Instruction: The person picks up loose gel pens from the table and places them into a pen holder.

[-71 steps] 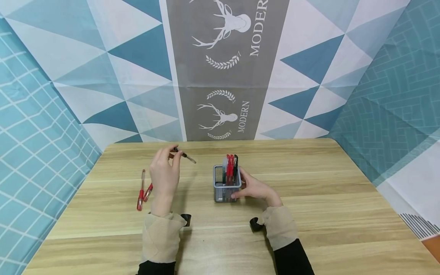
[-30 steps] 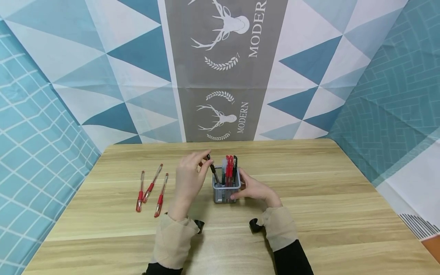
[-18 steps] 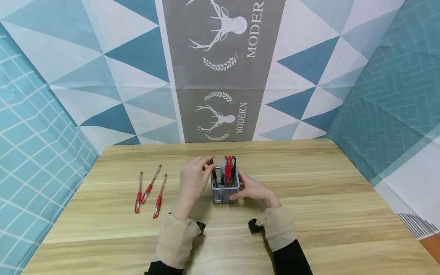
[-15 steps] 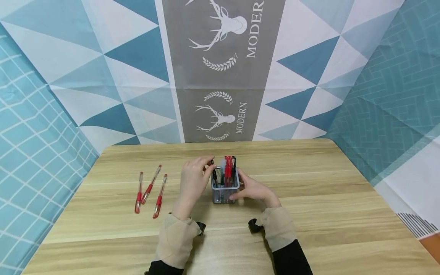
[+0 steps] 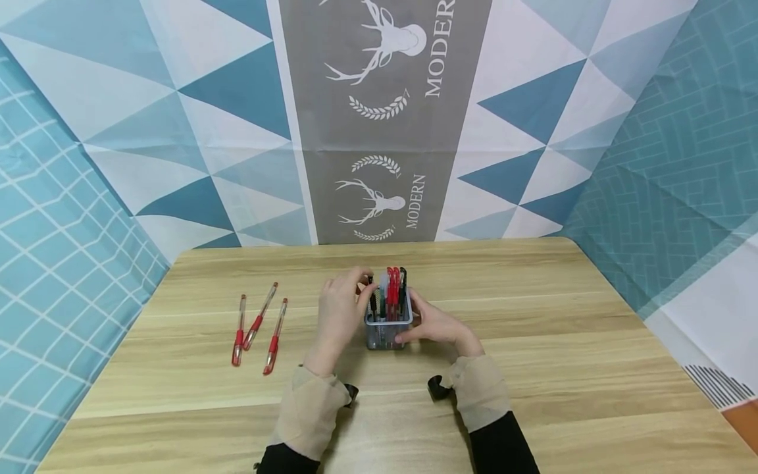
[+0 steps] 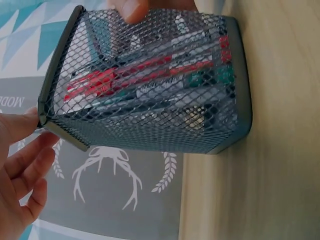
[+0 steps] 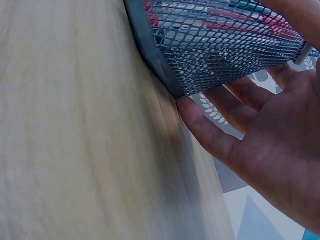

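Observation:
A grey metal-mesh pen holder (image 5: pixel 381 337) stands on the wooden table. My right hand (image 5: pixel 441 325) grips it from the right, the thumb in front and the other fingers behind and along its side. At its left rim my left hand (image 5: pixel 341 304) pinches the top of a black pen (image 5: pixel 373 306), whose lower end is inside the holder. Red pens (image 5: pixel 393 288) and another black pen (image 5: pixel 403 287) stand upright at the holder's right side. The left wrist view shows the left thumb (image 6: pixel 17 126) and fingers right at the rim, pens leaning behind the mesh.
Left of the holder lie three red pens on the table: a left one (image 5: pixel 239 339), a middle one (image 5: pixel 260 318) and a right one (image 5: pixel 275 338). A patterned cloth backdrop (image 5: pixel 379 131) rises behind the table's far edge.
My left hand has carried the black pen rightward from above the table and lowered it into the holder; lately it has shifted slightly right, the pen more upright. My right hand stays on the holder.

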`<state>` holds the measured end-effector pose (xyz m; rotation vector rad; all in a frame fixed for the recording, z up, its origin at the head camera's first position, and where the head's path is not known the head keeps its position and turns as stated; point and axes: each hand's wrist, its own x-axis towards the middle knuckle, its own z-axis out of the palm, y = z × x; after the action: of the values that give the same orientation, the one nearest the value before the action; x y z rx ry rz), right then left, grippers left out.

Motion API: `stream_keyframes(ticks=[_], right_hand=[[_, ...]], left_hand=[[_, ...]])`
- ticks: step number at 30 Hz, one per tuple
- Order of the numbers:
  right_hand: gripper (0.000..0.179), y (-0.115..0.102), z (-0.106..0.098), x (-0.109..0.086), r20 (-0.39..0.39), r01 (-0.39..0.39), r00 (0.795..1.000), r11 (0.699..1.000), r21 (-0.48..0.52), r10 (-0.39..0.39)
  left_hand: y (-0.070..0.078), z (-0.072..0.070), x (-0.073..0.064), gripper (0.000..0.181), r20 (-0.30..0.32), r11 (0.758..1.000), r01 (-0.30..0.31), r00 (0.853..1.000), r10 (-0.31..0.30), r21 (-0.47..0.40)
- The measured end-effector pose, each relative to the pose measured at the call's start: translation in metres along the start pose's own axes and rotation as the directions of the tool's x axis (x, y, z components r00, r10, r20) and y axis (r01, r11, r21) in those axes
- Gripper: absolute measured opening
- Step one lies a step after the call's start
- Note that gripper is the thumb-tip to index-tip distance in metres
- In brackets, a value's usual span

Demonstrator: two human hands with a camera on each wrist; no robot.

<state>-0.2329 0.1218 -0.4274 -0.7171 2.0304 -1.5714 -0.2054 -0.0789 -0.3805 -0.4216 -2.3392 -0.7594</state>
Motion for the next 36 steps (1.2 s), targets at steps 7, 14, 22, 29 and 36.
stream_keyframes(ticks=[7, 14, 22, 29, 36], right_hand=[[0.096, -0.0026, 0.0003, -0.0001, -0.004, -0.001, 1.000, 1.000, -0.003, 0.001], [0.097, -0.0024, 0.0004, 0.0017, -0.001, 0.011, 1.000, 1.000, -0.008, -0.011], [0.096, -0.0037, 0.0009, 0.0016, 0.002, 0.010, 1.000, 1.000, 0.001, -0.010], [0.095, -0.0012, 0.0011, 0.0005, -0.004, 0.006, 1.000, 1.000, 0.004, -0.006], [0.095, -0.0007, 0.0009, 0.0005, -0.009, -0.006, 1.000, 1.000, 0.005, 0.006]], left_hand=[[-0.0012, 0.0041, -0.0015, 0.030, 0.007, 1.000, 0.004, 1.000, -0.004, -0.002], [-0.0018, 0.0072, -0.0031, 0.031, 0.059, 1.000, 0.011, 0.998, -0.012, 0.022], [-0.0003, 0.0077, -0.0039, 0.033, 0.107, 0.999, 0.035, 0.994, -0.038, 0.035], [0.0000, 0.0086, -0.0055, 0.037, 0.101, 0.999, 0.022, 0.995, -0.026, 0.043], [-0.0010, 0.0076, -0.0037, 0.041, 0.102, 0.998, 0.058, 0.993, -0.059, 0.019]])
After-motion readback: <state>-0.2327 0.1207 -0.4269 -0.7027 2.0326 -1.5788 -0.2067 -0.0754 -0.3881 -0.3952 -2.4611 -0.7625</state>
